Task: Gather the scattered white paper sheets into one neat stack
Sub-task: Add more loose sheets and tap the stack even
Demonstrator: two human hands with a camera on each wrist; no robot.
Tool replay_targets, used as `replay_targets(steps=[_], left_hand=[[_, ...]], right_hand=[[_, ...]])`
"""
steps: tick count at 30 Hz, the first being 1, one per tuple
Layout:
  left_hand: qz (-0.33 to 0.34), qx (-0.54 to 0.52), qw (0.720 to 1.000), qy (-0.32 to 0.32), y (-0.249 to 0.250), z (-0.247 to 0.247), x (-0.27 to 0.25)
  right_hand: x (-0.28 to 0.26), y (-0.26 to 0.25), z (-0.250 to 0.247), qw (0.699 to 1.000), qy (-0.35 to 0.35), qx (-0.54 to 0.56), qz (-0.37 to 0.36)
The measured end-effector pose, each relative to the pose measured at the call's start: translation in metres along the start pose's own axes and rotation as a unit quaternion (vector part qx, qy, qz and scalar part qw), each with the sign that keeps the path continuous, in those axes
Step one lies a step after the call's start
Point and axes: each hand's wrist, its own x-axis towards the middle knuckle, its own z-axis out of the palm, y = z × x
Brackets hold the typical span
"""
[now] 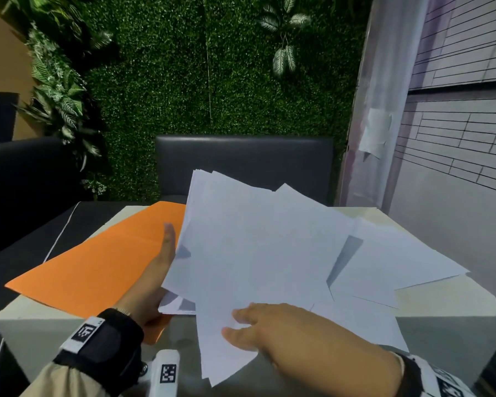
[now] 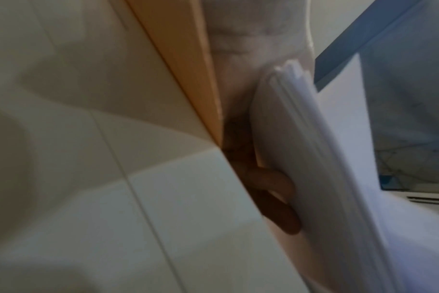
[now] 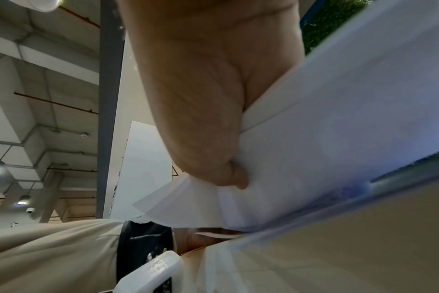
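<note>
A fanned bundle of white paper sheets (image 1: pixel 249 247) is held above the worktop (image 1: pixel 40 333), centre of view. At 8 o'clock of it the left hand (image 1: pixel 158 279) supports its edge, fingers curled beneath, thumb straight. At 6 o'clock the near corner is pinched by the right hand (image 1: pixel 292 336). An orange folder (image 1: pixel 98 265) lies at 9 o'clock; more sheets (image 1: pixel 390 262) are spread at 3 o'clock.
</note>
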Motion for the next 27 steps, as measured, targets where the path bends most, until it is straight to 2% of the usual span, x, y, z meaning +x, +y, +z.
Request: replay_targets(steps=[4, 6, 7, 10, 12, 13, 16, 19, 22, 24, 27], left_hand=[[-0.006, 0.096, 0.995, -0.016, -0.001, -0.004, 0.007], [-0.017, 0.136, 0.990, -0.012, 0.000, -0.007, 0.010], [-0.029, 0.150, 0.988, -0.009, 0.001, -0.009, 0.011], [-0.066, 0.175, 0.982, -0.015, 0.011, -0.014, 0.016], [-0.085, 0.163, 0.983, -0.015, 0.021, -0.013, 0.019], [-0.089, 0.140, 0.986, -0.010, 0.025, -0.011, 0.021], [-0.090, 0.096, 0.991, 0.007, 0.034, -0.005, 0.025], [-0.092, 0.146, 0.985, -0.001, 0.030, -0.010, 0.033], [-0.089, 0.163, 0.983, 0.013, 0.024, -0.015, 0.037], [-0.090, 0.160, 0.983, 0.016, 0.022, -0.015, 0.038], [-0.092, 0.150, 0.984, 0.018, 0.021, -0.016, 0.036]], right_hand=[[0.002, -0.010, -0.020, 0.994, -0.079, -0.071, 0.000], [-0.003, -0.009, -0.018, 0.995, -0.041, -0.080, -0.030], [-0.006, -0.010, -0.016, 0.996, -0.031, -0.078, -0.021], [-0.005, -0.012, -0.023, 0.982, -0.071, -0.168, -0.049], [0.002, -0.010, -0.023, 0.982, -0.086, -0.152, -0.067], [0.001, -0.007, -0.019, 0.984, -0.055, -0.142, -0.095], [-0.002, 0.003, -0.012, 0.990, -0.068, -0.098, -0.079], [-0.004, 0.004, -0.015, 0.995, -0.036, -0.052, -0.081], [-0.006, 0.012, -0.013, 0.987, -0.045, -0.100, -0.117], [-0.017, 0.013, -0.019, 0.987, -0.025, -0.101, -0.123], [-0.050, 0.011, -0.038, 0.994, -0.017, -0.073, -0.075]])
